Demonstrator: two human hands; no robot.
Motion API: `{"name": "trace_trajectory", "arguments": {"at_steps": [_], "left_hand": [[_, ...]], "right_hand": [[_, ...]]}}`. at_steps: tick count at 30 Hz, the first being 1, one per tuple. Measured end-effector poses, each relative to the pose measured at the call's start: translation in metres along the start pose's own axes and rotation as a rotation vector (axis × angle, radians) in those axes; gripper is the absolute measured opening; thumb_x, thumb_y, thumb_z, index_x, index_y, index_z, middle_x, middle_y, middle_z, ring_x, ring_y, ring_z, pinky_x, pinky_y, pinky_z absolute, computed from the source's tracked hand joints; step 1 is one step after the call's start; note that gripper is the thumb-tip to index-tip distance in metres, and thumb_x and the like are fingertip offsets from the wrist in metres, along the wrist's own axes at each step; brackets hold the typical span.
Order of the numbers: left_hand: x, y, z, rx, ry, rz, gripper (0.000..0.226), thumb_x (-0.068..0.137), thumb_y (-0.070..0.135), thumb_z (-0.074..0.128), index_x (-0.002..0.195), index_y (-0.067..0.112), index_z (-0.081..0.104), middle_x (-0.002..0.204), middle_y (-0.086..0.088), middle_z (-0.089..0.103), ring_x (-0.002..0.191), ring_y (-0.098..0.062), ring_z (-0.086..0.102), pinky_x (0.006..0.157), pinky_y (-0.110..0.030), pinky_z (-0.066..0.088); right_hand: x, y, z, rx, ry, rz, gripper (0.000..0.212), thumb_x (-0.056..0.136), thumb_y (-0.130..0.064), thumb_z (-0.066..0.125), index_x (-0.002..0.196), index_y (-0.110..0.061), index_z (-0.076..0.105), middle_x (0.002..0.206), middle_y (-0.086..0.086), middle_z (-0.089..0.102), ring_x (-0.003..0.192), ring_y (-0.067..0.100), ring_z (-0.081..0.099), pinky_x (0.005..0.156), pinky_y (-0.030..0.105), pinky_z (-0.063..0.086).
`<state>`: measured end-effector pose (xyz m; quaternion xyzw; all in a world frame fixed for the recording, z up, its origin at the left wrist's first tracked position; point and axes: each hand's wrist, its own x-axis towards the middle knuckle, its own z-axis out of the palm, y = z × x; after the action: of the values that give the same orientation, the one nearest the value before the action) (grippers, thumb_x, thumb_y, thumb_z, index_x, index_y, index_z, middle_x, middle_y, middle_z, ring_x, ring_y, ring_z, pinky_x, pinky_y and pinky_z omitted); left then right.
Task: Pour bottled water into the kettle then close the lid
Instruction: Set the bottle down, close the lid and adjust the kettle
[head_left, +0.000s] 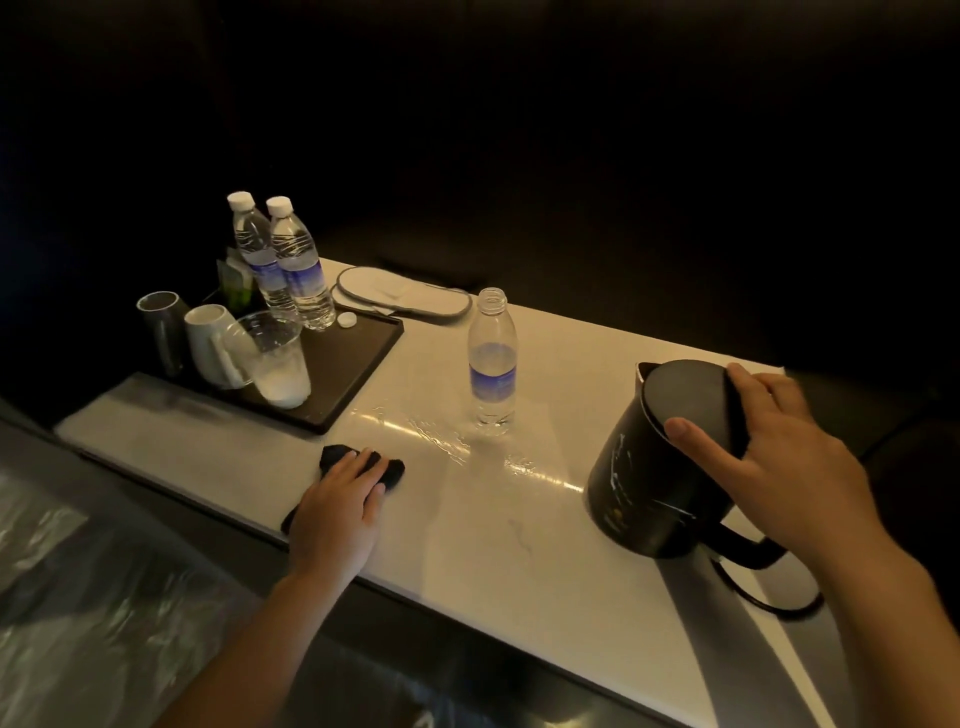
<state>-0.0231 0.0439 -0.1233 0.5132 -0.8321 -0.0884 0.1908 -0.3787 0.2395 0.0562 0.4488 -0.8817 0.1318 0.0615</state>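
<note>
A black electric kettle (639, 483) stands at the right of the white counter, its lid (685, 395) down. My right hand (769, 457) lies on top of the lid, thumb on its front edge and fingers spread over the back. An uncapped water bottle (492, 364), almost empty, stands upright in the middle of the counter. Its white cap (346, 320) lies on the black tray. My left hand (337, 514) presses flat on a dark cloth (387, 467) near the counter's front edge.
A black tray (343, 374) at the left holds two sealed full bottles (291, 265), a clear plastic cup (275, 358), a white mug (210, 338) and a dark tumbler (163, 327). White slippers (405, 293) lie behind. Water glistens on the counter (467, 447). The kettle's cord (769, 597) loops at the right.
</note>
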Motion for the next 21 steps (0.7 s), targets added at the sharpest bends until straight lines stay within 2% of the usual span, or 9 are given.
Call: {"name": "trace_trajectory", "arguments": {"at_steps": [3,6,9,12,14,16,17,18,21], "left_hand": [[-0.018,0.039,-0.002,-0.201,0.08,-0.026,0.031,0.1,0.014,0.057,0.13,0.015,0.068,0.134,-0.006,0.07,0.129,-0.023,0.062,0.108,-0.043,0.051],[-0.029,0.096,-0.01,-0.687,0.1,-0.166,0.029,0.101,0.012,0.057,0.126,0.023,0.067,0.122,0.0,0.074,0.116,-0.018,0.069,0.103,-0.04,0.055],[-0.028,0.168,-0.025,-1.248,-0.009,-0.423,0.029,0.101,0.027,0.056,0.116,0.047,0.07,0.112,0.012,0.077,0.108,-0.01,0.071,0.091,-0.03,0.06],[-0.025,0.236,-0.026,-1.539,-0.089,-0.343,0.033,0.094,0.053,0.053,0.125,0.059,0.062,0.129,0.017,0.069,0.117,-0.003,0.066,0.086,-0.025,0.06],[-0.029,0.277,-0.015,-1.524,-0.086,-0.138,0.042,0.098,0.058,0.045,0.14,0.062,0.045,0.151,0.022,0.05,0.139,0.0,0.048,0.104,-0.032,0.052],[-0.032,0.307,0.004,-1.292,0.018,0.003,0.048,0.104,0.057,0.03,0.151,0.062,0.02,0.167,0.023,0.023,0.155,-0.001,0.015,0.123,-0.041,0.027],[-0.032,0.317,0.016,-1.158,0.092,0.02,0.05,0.105,0.056,0.024,0.153,0.06,0.01,0.17,0.021,0.014,0.157,-0.003,0.005,0.126,-0.043,0.018],[-0.032,0.323,0.026,-1.049,0.157,0.017,0.052,0.106,0.054,0.02,0.156,0.056,0.004,0.171,0.016,0.011,0.158,-0.008,0.003,0.127,-0.045,0.014],[-0.033,0.319,0.058,-0.872,0.309,0.009,0.055,0.108,0.044,0.019,0.16,0.04,0.002,0.17,-0.004,0.02,0.158,-0.022,0.017,0.125,-0.048,0.021]], "right_hand": [[-0.002,-0.001,0.002,0.005,0.019,0.0,0.113,0.075,-0.097,0.018,0.158,-0.022,0.034,0.154,0.008,0.041,0.115,0.04,0.062,0.073,0.042,0.054],[-0.003,-0.003,0.005,0.015,0.035,0.029,0.115,0.073,-0.098,0.015,0.158,-0.021,0.032,0.154,0.008,0.041,0.115,0.039,0.062,0.073,0.042,0.055],[-0.005,-0.007,0.009,-0.003,0.026,0.063,0.113,0.076,-0.097,0.014,0.159,-0.02,0.027,0.154,0.01,0.038,0.114,0.039,0.062,0.072,0.042,0.055],[-0.007,-0.007,0.012,0.025,0.005,0.103,0.099,0.087,-0.085,0.016,0.159,-0.018,0.023,0.152,0.013,0.036,0.11,0.039,0.062,0.067,0.037,0.046],[-0.006,-0.006,0.014,0.013,-0.036,0.109,0.081,0.097,-0.069,0.018,0.158,-0.017,0.026,0.153,0.014,0.033,0.114,0.036,0.056,0.069,0.036,0.038],[-0.005,-0.005,0.015,0.022,-0.073,0.115,0.071,0.1,-0.058,0.018,0.155,-0.015,0.031,0.153,0.014,0.031,0.118,0.033,0.051,0.072,0.036,0.035],[-0.005,-0.006,0.015,0.054,-0.065,0.127,0.068,0.101,-0.056,0.019,0.154,-0.015,0.032,0.151,0.014,0.032,0.116,0.034,0.052,0.074,0.036,0.035],[-0.005,-0.006,0.015,0.088,-0.049,0.139,0.066,0.102,-0.055,0.021,0.153,-0.014,0.032,0.15,0.014,0.034,0.113,0.035,0.054,0.074,0.037,0.037],[-0.007,-0.007,0.017,0.113,-0.005,0.146,0.064,0.104,-0.052,0.025,0.154,-0.012,0.029,0.145,0.016,0.038,0.102,0.037,0.058,0.073,0.039,0.04]]}}
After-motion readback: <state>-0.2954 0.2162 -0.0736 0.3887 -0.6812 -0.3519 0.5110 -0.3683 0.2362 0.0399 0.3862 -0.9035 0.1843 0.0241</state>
